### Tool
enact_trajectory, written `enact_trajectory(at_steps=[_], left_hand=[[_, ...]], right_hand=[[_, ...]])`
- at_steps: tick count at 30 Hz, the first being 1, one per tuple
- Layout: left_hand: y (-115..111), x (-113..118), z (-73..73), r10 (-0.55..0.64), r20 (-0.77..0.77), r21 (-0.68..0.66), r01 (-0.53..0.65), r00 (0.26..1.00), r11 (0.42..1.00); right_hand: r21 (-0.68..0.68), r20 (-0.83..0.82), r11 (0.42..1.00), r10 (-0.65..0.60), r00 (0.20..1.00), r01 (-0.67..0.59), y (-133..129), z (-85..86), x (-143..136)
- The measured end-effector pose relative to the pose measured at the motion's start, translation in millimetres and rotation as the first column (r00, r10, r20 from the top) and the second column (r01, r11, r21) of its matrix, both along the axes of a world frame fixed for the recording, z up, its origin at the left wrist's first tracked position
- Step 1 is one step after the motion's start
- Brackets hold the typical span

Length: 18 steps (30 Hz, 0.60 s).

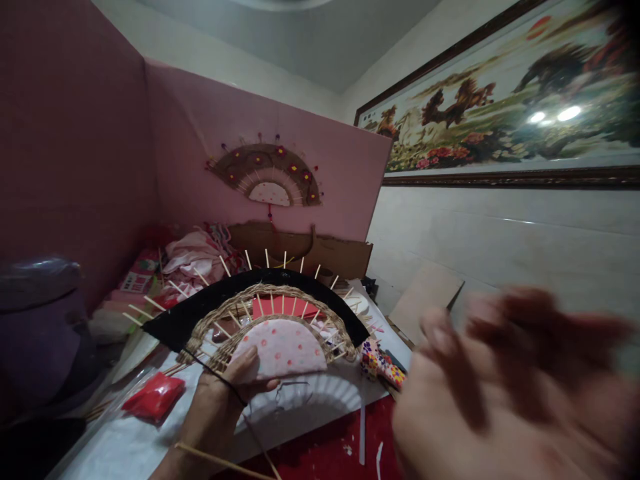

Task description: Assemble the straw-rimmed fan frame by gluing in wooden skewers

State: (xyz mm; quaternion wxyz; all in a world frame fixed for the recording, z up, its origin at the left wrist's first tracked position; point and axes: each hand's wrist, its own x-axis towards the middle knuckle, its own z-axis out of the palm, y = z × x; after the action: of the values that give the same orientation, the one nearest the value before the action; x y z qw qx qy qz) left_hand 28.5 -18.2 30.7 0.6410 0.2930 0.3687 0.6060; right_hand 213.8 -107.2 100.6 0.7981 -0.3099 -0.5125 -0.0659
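My left hand (235, 393) grips the lower part of a handmade fan (287, 347), its thumb over a pink half-round piece with red spots. Woven straw bands and a black band (270, 280) arch above it. Thin wooden sticks stick out past the black edge. A dark cord (220, 377) runs from the fan's left end across my wrist. Close to the camera, my right hand (505, 393) is raised, palm showing and fingers half bent and apart; motion blurs it, and nothing shows in it.
A finished-looking fan (265, 170) hangs on the pink panel (340, 167) behind. A red packet (155, 398) lies by my left wrist. Flower-patterned material (380, 363) sits right of the fan. White strips rest on the red surface (320, 447). Pink cloth is heaped at the back left.
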Motion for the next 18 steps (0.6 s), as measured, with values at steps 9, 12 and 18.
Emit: enact_trajectory(at_steps=[9, 12, 18], left_hand=[[5.0, -11.2, -0.4, 0.084, 0.126, -0.003, -0.084, 0.989, 0.996], [3.8, -11.8, -0.7, 0.095, 0.147, -0.032, -0.091, 0.985, 0.995], [4.8, -10.9, -1.9, 0.102, 0.164, -0.054, -0.094, 0.981, 0.994]], right_hand=[[-0.079, -0.331, 0.996, -0.057, 0.942, 0.033, 125.7, -30.4, 7.7], [-0.158, -0.262, 0.986, -0.094, 0.960, 0.053, 126.5, -51.3, 15.5], [-0.209, -0.176, 0.975, -0.110, 0.978, 0.072, 124.3, -55.7, 17.4]])
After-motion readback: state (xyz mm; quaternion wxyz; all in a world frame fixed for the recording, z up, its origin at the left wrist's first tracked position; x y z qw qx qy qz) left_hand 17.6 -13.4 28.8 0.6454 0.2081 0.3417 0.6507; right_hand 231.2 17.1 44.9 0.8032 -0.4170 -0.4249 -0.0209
